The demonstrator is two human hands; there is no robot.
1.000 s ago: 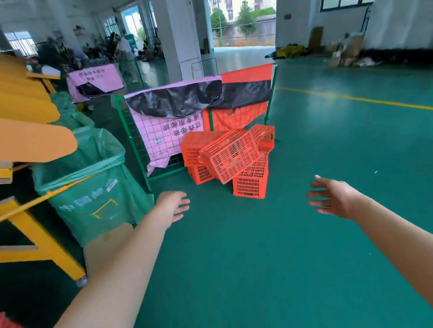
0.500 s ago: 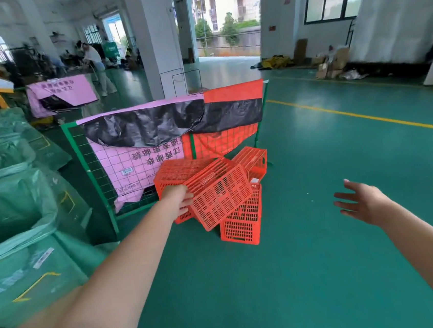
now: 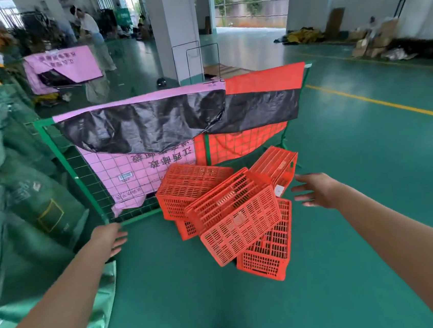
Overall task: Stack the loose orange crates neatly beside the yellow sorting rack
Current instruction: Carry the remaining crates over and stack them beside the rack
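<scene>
The left hand (image 3: pixel 111 237) has pulled back to the left of the pile, and the right hand (image 3: pixel 317 190) has drawn near its right side. Both hands are empty, fingers loosely spread. The orange slatted plastic crates (image 3: pixel 236 215) lie jumbled on the green floor (image 3: pixel 361 202), against the green wire fence (image 3: pixel 78 178).

Orange crates (image 3: pixel 238 215) of moulded plastic, slotted on every side and faintly shiny, lie on a floor (image 3: pixel 371 174) coated smooth and glossy green (window light pools on it). Behind them, a fence (image 3: pixel 56 151) of green-painted metal wire carries a crinkled black film (image 3: pixel 147 125), shiny like thin plastic, and a matt pink sheet (image 3: pixel 109 172). At the floor's left edge stand sacks (image 3: pixel 28 210) of green woven-looking plastic, dull and creased.
</scene>
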